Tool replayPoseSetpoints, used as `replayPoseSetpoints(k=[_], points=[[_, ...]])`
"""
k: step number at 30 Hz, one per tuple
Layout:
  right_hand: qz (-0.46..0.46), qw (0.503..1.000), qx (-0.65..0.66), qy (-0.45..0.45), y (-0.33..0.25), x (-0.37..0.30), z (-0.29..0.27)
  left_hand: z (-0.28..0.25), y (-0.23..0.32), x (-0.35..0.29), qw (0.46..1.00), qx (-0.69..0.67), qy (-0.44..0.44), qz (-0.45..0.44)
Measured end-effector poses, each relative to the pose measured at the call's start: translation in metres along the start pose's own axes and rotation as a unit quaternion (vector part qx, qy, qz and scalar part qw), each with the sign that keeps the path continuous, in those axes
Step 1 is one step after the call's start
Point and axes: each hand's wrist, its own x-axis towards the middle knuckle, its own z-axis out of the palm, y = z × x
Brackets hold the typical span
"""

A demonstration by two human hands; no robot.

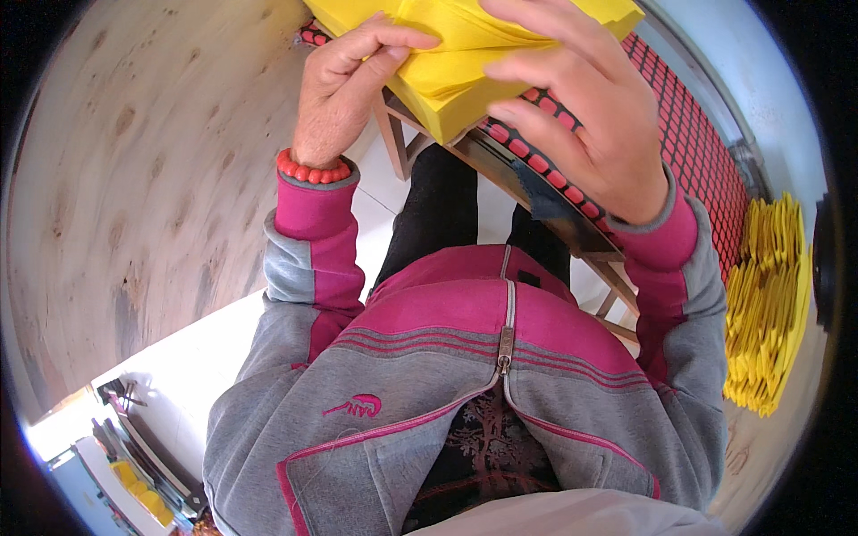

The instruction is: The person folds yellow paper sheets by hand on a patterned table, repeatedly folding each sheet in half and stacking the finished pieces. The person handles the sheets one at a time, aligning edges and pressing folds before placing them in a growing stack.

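A thick pile of bright yellow sheets (444,103), like paper or thin cloth, lies at the top of the view. Its near corner juts over the table edge toward me. My left hand (340,94), with a red bead bracelet at the wrist, pinches the upper layer's edge between thumb and forefinger. Over the pile's right side is my right hand (601,121), its fingers spread and slightly blurred. Nothing shows in its grasp, though its upper fingertips are close to or touching the yellow surface; which, I cannot tell.
A red and black patterned cover (688,112) lies on the wooden-legged table under the pile. At right stands a tall stack of folded yellow pieces (767,304). A large wooden board (152,179) fills the left. The pale wall (742,62) bounds the far right.
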Motion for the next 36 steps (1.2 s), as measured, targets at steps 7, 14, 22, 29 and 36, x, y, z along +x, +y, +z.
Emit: replayPoseSetpoints(k=[7, 14, 22, 29, 36], points=[[-0.019, 0.998, 0.000, -0.054, 0.015, 0.011, 0.024, -0.004, -0.003, 0.000, 1.000, -0.003, -0.020, 0.015], [-0.007, 1.000, -0.010, -0.012, 0.018, 0.003, 0.039, -0.004, -0.005, -0.001, 1.000, -0.009, -0.016, 0.007], [0.025, 0.997, 0.053, 0.053, 0.017, 0.005, 0.043, -0.012, -0.001, 0.006, 0.995, 0.004, -0.061, 0.083], [0.063, 0.994, 0.065, 0.061, 0.011, 0.003, 0.042, -0.001, -0.003, 0.000, 0.995, -0.075, -0.007, 0.061], [0.022, 0.998, 0.024, 0.059, 0.012, 0.004, 0.042, 0.004, -0.010, 0.000, 0.994, -0.103, 0.044, 0.008]])
